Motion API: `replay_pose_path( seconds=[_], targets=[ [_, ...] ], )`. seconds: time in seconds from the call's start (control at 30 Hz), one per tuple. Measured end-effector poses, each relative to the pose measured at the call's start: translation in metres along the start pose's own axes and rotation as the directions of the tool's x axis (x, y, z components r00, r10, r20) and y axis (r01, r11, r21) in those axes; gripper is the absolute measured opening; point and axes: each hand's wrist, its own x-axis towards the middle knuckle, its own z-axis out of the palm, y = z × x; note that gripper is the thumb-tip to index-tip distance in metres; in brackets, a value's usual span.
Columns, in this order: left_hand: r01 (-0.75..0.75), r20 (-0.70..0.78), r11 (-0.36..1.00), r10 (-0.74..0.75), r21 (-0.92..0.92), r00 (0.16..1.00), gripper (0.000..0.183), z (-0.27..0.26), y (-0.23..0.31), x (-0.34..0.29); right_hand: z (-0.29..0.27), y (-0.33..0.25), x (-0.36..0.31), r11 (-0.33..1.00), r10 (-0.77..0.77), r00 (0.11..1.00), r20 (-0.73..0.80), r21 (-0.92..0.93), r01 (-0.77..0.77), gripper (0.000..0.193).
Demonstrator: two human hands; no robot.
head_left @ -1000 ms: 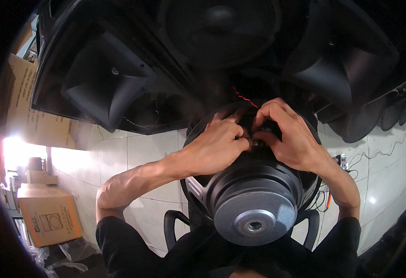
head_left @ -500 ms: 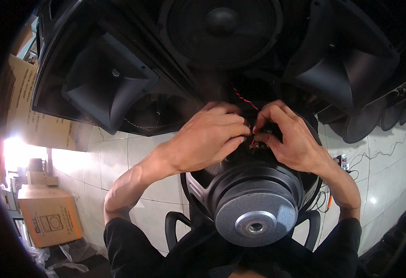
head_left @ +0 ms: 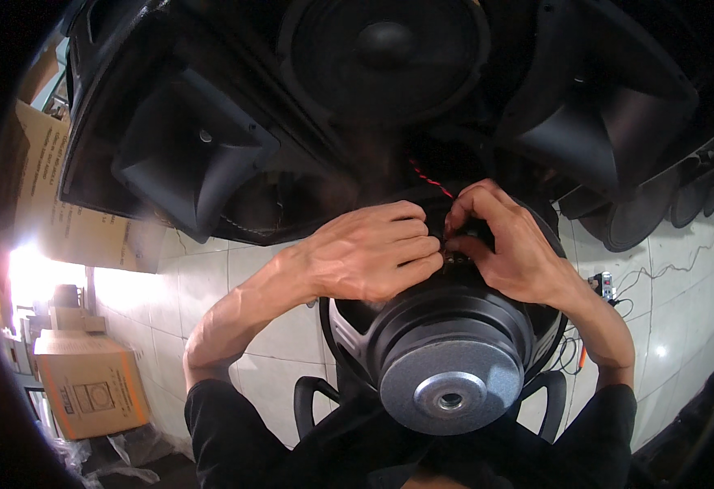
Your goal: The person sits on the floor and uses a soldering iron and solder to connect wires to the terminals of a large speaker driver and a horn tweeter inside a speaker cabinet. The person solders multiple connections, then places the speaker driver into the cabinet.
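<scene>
Centrally, a large speaker [head_left: 452,326] sits over the person's lap, between the two chair arms, with its round magnet [head_left: 446,383] facing up and toward the viewer. Most of the weight probably lies in this thick disc, so the part is likely heavy and lopsided. Its frame [head_left: 346,334] looks stiff and offers the better hold, at the outer rim on opposite sides; the smooth magnet would give bare fingers less purchase. The cone, if it faces downward (it is hidden), is presumably the fragile portion.

Both hands meet at the far side of the speaker, above a small terminal [head_left: 454,259]. The left hand [head_left: 377,254] is curled, knuckles up, its fingertips concealed; whether it grips anything cannot be told. The right hand [head_left: 510,248] has thumb and forefinger bent toward each other over the terminal; what lies between their tips is too small to tell. A thin, twisted red wire [head_left: 432,177], apparently soft and pliable, descends toward the right hand.

Materials: dull grey on the magnet face, with a brighter raised ring around a central hole; matte black on the stepped body; pale, glossy tiles on the floor [head_left: 279,350].
</scene>
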Motion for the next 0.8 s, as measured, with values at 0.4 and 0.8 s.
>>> replay_pose_path(
  seconds=[0.4,0.8],
  targets=[
    [0.121,-0.013,0.971,-0.126,-0.208,0.992,0.02,0.006,-0.006,-0.005,0.0,-0.001,-0.001,1.0,0.005,1.0,-0.006,0.01,-0.004,0.02],
    [0.179,0.19,0.976,-0.154,-0.122,0.97,0.014,-0.009,0.0,0.003,0.001,-0.003,0.0,0.999,-0.01,1.0,-0.016,0.034,0.01,0.022]
  ],
)
